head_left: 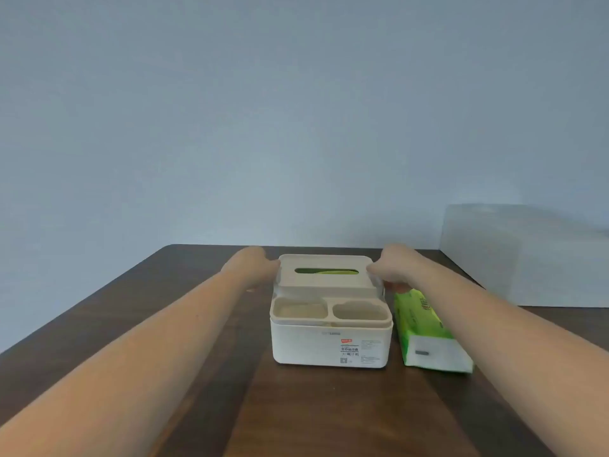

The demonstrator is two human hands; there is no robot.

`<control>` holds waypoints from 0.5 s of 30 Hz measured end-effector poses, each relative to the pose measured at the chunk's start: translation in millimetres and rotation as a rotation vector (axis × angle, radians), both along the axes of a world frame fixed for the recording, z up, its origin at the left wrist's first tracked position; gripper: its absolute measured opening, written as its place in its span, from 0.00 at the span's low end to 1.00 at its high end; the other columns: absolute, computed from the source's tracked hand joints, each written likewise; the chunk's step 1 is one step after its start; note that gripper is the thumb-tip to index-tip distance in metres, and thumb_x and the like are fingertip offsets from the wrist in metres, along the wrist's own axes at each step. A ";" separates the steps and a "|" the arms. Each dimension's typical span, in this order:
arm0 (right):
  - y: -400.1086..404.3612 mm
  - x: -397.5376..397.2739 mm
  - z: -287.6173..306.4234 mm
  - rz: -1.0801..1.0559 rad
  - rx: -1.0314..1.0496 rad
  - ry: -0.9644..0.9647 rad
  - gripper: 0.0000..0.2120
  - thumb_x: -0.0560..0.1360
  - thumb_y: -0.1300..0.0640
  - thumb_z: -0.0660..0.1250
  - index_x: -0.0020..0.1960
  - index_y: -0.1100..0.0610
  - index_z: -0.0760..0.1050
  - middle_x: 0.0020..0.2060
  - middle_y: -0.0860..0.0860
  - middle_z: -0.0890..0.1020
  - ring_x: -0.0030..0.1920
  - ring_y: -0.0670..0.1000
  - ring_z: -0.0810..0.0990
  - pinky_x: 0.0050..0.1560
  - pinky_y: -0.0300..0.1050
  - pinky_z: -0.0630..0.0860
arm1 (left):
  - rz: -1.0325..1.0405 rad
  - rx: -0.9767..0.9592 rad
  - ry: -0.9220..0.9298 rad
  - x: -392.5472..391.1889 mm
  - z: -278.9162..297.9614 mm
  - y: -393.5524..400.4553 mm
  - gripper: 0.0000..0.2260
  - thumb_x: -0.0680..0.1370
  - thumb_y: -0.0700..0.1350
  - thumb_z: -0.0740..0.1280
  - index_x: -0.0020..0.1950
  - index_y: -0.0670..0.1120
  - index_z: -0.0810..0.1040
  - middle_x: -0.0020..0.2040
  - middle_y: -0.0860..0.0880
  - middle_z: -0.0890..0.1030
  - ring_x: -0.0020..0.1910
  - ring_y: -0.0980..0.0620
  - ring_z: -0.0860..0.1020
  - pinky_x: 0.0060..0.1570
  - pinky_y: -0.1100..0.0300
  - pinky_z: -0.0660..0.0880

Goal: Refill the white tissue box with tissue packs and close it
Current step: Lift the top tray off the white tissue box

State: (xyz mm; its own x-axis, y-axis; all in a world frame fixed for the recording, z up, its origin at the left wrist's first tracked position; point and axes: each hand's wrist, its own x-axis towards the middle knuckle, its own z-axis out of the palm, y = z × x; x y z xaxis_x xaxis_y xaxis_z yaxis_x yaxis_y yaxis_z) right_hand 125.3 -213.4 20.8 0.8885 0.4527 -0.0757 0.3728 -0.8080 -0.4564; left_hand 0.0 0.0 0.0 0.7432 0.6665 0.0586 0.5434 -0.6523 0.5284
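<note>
A white tissue box (331, 346) stands mid-table, with two open beige compartments along its front. Its beige slotted lid (326, 278) rests on the rear part, and green packaging shows through the slot. My left hand (252, 267) grips the lid's left end. My right hand (393, 268) grips its right end. A green tissue pack (425, 328) lies on the table just right of the box, partly under my right forearm.
The dark wooden table (313, 410) reaches back to a pale blue wall. A grey-white box-like object (527, 255) stands at the back right, beyond the tissue pack.
</note>
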 end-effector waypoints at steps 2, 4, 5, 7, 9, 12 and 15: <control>-0.8 -0.7 -1.6 -0.017 0.007 0.035 0.07 0.71 0.62 0.64 0.35 0.62 0.72 0.29 0.57 0.76 0.28 0.55 0.74 0.34 0.43 0.73 | -0.019 -0.019 0.003 0.7 -3.1 -0.7 0.14 0.77 0.52 0.59 0.45 0.42 0.73 0.32 0.46 0.76 0.29 0.46 0.70 0.38 0.57 0.71; -1.1 -3.0 -1.9 -0.024 -0.022 0.044 0.06 0.71 0.62 0.64 0.37 0.62 0.72 0.29 0.57 0.75 0.29 0.55 0.73 0.34 0.43 0.72 | -0.045 -0.028 0.029 1.2 -5.1 -4.8 0.14 0.77 0.52 0.59 0.39 0.43 0.71 0.33 0.46 0.76 0.31 0.45 0.71 0.39 0.56 0.73; 0.2 -4.2 -1.6 -0.024 -0.033 0.046 0.06 0.71 0.62 0.63 0.36 0.61 0.71 0.29 0.56 0.74 0.29 0.55 0.72 0.33 0.42 0.70 | -0.053 -0.023 0.033 2.5 -5.7 -6.0 0.13 0.78 0.51 0.58 0.37 0.44 0.70 0.33 0.46 0.76 0.31 0.45 0.72 0.39 0.56 0.73; 3.1 -8.9 0.6 -0.025 -0.065 0.041 0.07 0.71 0.63 0.62 0.34 0.61 0.69 0.28 0.56 0.71 0.31 0.55 0.70 0.32 0.41 0.66 | -0.047 0.022 0.040 4.2 -5.9 -7.9 0.13 0.78 0.48 0.58 0.34 0.45 0.68 0.32 0.48 0.74 0.31 0.47 0.72 0.38 0.58 0.72; 5.5 -13.9 3.7 -0.026 -0.146 0.013 0.08 0.71 0.63 0.63 0.34 0.60 0.68 0.29 0.55 0.70 0.34 0.55 0.69 0.33 0.41 0.64 | -0.033 0.080 0.051 4.5 -5.8 -8.8 0.14 0.78 0.47 0.58 0.33 0.46 0.67 0.31 0.49 0.72 0.29 0.50 0.70 0.33 0.60 0.68; 9.5 -18.7 4.2 -0.029 -0.197 -0.012 0.09 0.71 0.62 0.64 0.34 0.59 0.68 0.31 0.54 0.71 0.34 0.55 0.71 0.29 0.40 0.64 | -0.014 0.121 0.050 5.7 -5.4 -9.9 0.15 0.79 0.46 0.57 0.31 0.46 0.65 0.31 0.50 0.68 0.29 0.52 0.66 0.29 0.60 0.63; 11.8 -19.4 1.9 -0.038 -0.167 -0.001 0.05 0.70 0.62 0.65 0.36 0.60 0.70 0.33 0.54 0.72 0.37 0.57 0.73 0.29 0.40 0.65 | -0.002 0.138 0.058 6.6 -4.0 -11.6 0.14 0.78 0.44 0.56 0.32 0.46 0.65 0.31 0.50 0.69 0.29 0.52 0.66 0.29 0.60 0.63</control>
